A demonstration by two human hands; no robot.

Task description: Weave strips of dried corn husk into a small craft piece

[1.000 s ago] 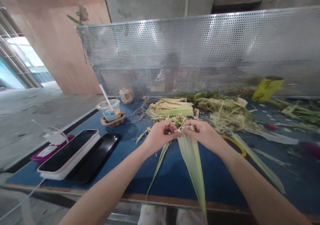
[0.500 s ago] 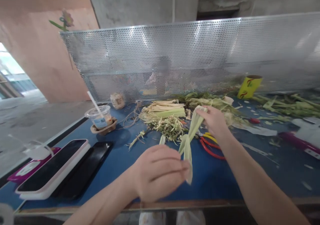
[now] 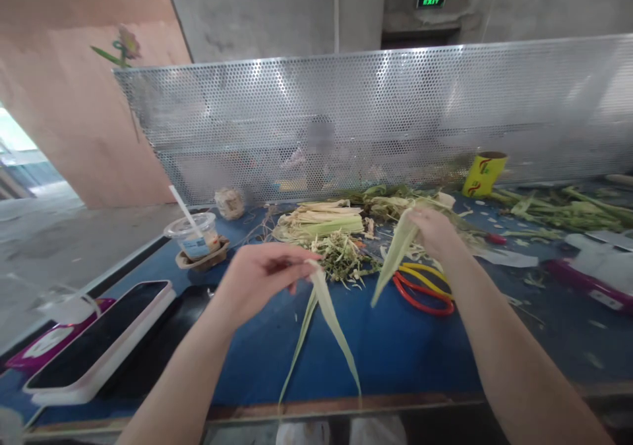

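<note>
My left hand [image 3: 262, 273] is closed in a pinch, holding the top of a pale corn husk strip [image 3: 332, 316] that hangs down in two narrow tails over the table edge. To the right, my right hand [image 3: 433, 233] grips the upper end of a wider, pointed corn husk piece [image 3: 397, 255], which slants down to the left. The two husk pieces are apart. Just below my right hand lie red and yellow looped handles [image 3: 424, 293]. Between the hands sits a heap of greenish plant scraps [image 3: 342, 252], with a stack of pale husks [image 3: 321, 219] behind it.
At left stand a plastic cup with a straw [image 3: 195, 234], a ball of twine [image 3: 229, 204], a phone [image 3: 106, 339] and a dark tray-like object [image 3: 163, 339]. A perforated metal screen [image 3: 346, 115] closes the back. A yellow roll [image 3: 484, 175] and green stalks [image 3: 568, 209] lie right.
My hands have moved apart. The left has risen and gone left with the two-tailed strip, while the right keeps its husk piece; before, husk stretched between both hands.
</note>
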